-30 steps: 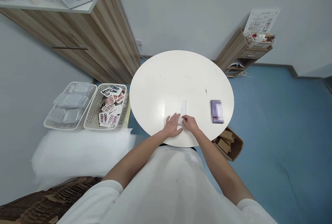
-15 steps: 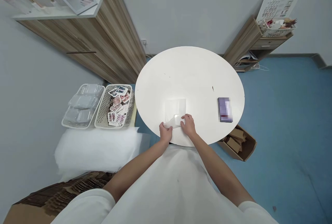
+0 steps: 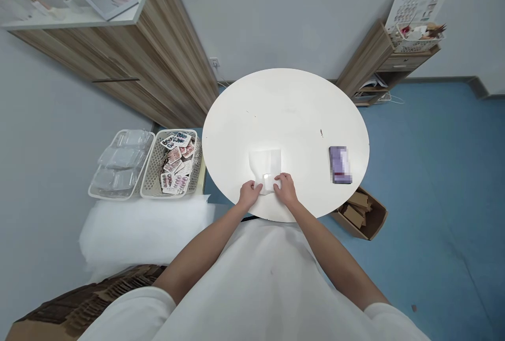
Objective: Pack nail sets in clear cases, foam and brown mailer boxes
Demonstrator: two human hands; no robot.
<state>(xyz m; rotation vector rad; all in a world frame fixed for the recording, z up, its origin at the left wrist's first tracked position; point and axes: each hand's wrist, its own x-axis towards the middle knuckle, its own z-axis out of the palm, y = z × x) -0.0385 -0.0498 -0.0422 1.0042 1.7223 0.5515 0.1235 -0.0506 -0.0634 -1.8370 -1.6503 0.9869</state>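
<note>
A thin white translucent wrapping sheet (image 3: pixel 260 161) lies on the white oval table (image 3: pixel 284 104) near its front edge. On the sheet's near part is a small glossy clear piece (image 3: pixel 269 180), too faint to name. My left hand (image 3: pixel 249 195) pinches the sheet's near left corner between thumb and fingers. My right hand (image 3: pixel 286 189) grips the near right edge with bent fingers, beside the clear piece. The near edge of the sheet is bunched and partly folded between my hands.
To the right on the table lies a purple box (image 3: pixel 340 164), its face blurred. Left stand a basket of printed nail cards (image 3: pixel 175 164) and a basket of clear plastic packs (image 3: pixel 122 159), with white sheets (image 3: pixel 145 230) below. A cardboard box (image 3: pixel 373 220) sits on the floor.
My left hand has shifted slightly left and now pinches the sheet's corner, drawing its left side narrower. My right hand stays at the right edge. The whole view has moved slightly.
</note>
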